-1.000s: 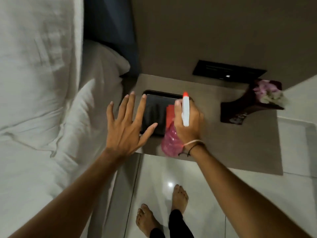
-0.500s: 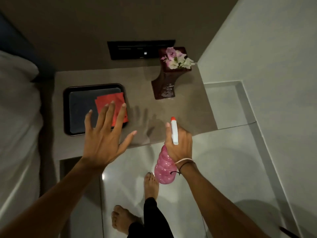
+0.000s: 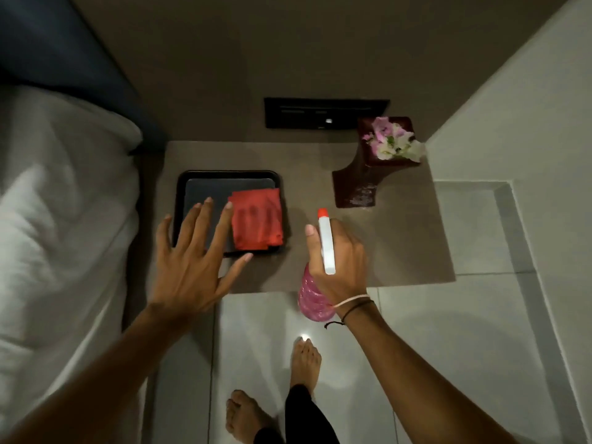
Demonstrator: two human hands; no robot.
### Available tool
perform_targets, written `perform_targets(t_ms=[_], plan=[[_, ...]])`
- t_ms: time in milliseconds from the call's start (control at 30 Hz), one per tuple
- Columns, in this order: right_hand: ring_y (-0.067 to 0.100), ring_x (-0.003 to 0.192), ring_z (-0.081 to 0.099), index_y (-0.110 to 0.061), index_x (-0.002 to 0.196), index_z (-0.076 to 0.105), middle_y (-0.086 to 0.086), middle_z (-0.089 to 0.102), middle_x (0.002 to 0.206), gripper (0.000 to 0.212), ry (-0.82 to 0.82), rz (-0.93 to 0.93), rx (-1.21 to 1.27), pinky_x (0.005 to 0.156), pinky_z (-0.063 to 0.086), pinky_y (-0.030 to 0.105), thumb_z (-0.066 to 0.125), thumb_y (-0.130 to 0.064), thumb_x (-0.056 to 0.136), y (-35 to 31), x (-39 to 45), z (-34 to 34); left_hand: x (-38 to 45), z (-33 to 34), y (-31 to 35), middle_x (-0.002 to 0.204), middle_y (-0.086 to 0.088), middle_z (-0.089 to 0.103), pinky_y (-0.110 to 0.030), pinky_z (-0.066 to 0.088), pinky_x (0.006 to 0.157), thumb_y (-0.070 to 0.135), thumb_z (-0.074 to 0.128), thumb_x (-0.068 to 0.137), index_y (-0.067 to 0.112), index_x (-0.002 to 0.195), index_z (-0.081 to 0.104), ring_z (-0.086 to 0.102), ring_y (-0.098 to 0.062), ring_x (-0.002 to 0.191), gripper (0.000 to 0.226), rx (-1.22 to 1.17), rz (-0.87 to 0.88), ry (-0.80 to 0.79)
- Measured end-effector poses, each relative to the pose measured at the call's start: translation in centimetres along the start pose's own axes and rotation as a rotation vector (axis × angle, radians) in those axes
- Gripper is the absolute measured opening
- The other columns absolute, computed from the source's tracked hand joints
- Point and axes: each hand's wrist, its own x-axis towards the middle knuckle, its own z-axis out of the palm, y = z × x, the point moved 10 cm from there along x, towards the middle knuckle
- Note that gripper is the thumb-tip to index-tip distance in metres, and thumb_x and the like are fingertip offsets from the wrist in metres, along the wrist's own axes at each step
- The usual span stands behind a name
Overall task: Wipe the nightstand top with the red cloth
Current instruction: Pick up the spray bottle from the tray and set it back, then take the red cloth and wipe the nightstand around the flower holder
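Left hand (image 3: 192, 267) is hovering over the black rectangular tray (image 3: 182, 200), grip spread flat, touching nothing. Folded red cloth (image 3: 258, 219) is lying in the tray's right half on the matte brown nightstand surface (image 3: 400, 245). Right hand (image 3: 339, 261) is gripping a ribbed pink spray bottle (image 3: 309, 299), fingers wrapping its white nozzle; dark curved vase (image 3: 358, 181) of flowers is sitting at the back right.

left hand (image 3: 192, 264) – fingers spread, palm down | right hand (image 3: 339, 261) – fist closed, gripping
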Motion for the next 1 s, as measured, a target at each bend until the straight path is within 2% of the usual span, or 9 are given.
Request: perform_targets(t_ms=[100, 267, 400, 533, 633, 733, 833, 900, 1000], plan=[[0.014, 0.059, 0.056, -0.013, 0.086, 0.062, -0.001, 0.061, 0.071, 0.043, -0.062, -0.122, 0.067, 0.055, 0.051, 0.031, 0.042, -0.046, 0.103, -5.0, 2.5, 3.4, -0.7, -0.5, -5.9, 0.166, -0.02, 0.031, -0.064, 0.02, 0.121, 0.074, 0.022, 0.095, 0.022, 0.164, 0.013, 0.039, -0.038, 0.149, 0.087, 0.011, -0.129, 0.016], [0.024, 0.075, 0.069, -0.008, 0.094, 0.069, 0.007, 0.071, 0.085, 0.047, -0.064, -0.247, 0.086, 0.067, 0.053, 0.031, 0.046, -0.048, 0.1, -11.9, 6.5, 8.5, -2.1, -0.8, -11.7, 0.165, -0.019, 0.033, -0.063, 0.019, 0.122, 0.074, 0.027, 0.095, 0.02, 0.164, 0.017, 0.037, -0.036, 0.15, 0.088, 0.044, -0.209, 0.048], [0.025, 0.083, 0.07, -0.007, 0.1, 0.068, 0.007, 0.073, 0.094, 0.044, -0.099, -0.241, 0.108, 0.07, 0.049, 0.029, 0.056, -0.049, 0.095, -16.0, 8.9, 13.7, -2.9, 0.3, -14.7, 0.166, -0.018, 0.032, -0.063, 0.021, 0.122, 0.075, 0.029, 0.094, 0.022, 0.164, 0.016, 0.035, -0.035, 0.151, 0.088, 0.031, -0.261, 0.036], [0.025, 0.086, 0.069, -0.004, 0.108, 0.065, 0.01, 0.071, 0.1, 0.05, -0.204, -0.249, 0.077, 0.073, 0.055, 0.038, 0.057, -0.051, 0.094, -18.2, 9.4, 18.7, -3.5, 2.2, -16.4, 0.167, -0.017, 0.028, -0.063, 0.018, 0.123, 0.076, 0.026, 0.094, 0.024, 0.164, 0.011, 0.031, -0.034, 0.153, 0.089, -0.026, -0.282, -0.012], [0.025, 0.084, 0.069, -0.004, 0.111, 0.065, 0.01, 0.071, 0.099, 0.057, -0.187, -0.226, 0.078, 0.07, 0.056, 0.038, 0.055, -0.056, 0.093, -18.2, 9.6, 19.8, -3.9, 2.5, -16.4, 0.166, -0.019, 0.032, -0.062, 0.018, 0.123, 0.075, 0.026, 0.095, 0.021, 0.164, 0.017, 0.033, -0.034, 0.152, 0.087, -0.045, -0.269, -0.007], [0.02, 0.089, 0.068, -0.007, 0.125, 0.06, 0.008, 0.069, 0.101, 0.067, -0.227, -0.203, 0.109, 0.074, 0.058, 0.035, 0.059, -0.062, 0.088, -17.1, 9.5, 20.3, -4.3, 2.2, -15.4, 0.154, -0.024, 0.048, -0.061, 0.031, 0.117, 0.07, 0.029, 0.097, 0.015, 0.157, 0.037, 0.048, -0.038, 0.142, 0.082, -0.065, -0.233, 0.013], [0.016, 0.116, 0.063, -0.013, 0.144, 0.044, 0.006, 0.062, 0.133, 0.085, -0.323, -0.172, 0.197, 0.093, 0.056, 0.025, 0.071, -0.062, 0.081, -13.8, 8.1, 19.6, -4.3, 1.9, -12.4, 0.127, -0.022, 0.065, -0.05, 0.048, 0.095, 0.061, 0.036, 0.099, 0.008, 0.136, 0.061, 0.064, -0.038, 0.111, 0.068, -0.125, -0.159, 0.024], [0.013, 0.129, 0.055, -0.026, 0.151, 0.032, 0.001, 0.051, 0.148, 0.09, -0.383, -0.066, 0.208, 0.098, 0.05, 0.022, 0.071, -0.063, 0.08, -9.6, 6.2, 18.5, -3.5, 2.7, -9.8, 0.121, -0.017, 0.066, -0.046, 0.052, 0.089, 0.054, 0.039, 0.099, 0.01, 0.129, 0.064, 0.066, -0.034, 0.105, 0.059, -0.26, -0.128, -0.046], [0.015, 0.123, 0.056, -0.037, 0.145, 0.038, -0.004, 0.051, 0.14, 0.071, -0.363, 0.166, 0.185, 0.091, 0.055, 0.029, 0.066, -0.061, 0.085, -2.2, 3.2, 15.9, -1.5, 5.5, -5.6, 0.134, -0.008, 0.053, -0.04, 0.05, 0.097, 0.045, 0.041, 0.102, 0.018, 0.137, 0.052, 0.06, -0.027, 0.114, 0.046, -0.501, -0.094, -0.231]])
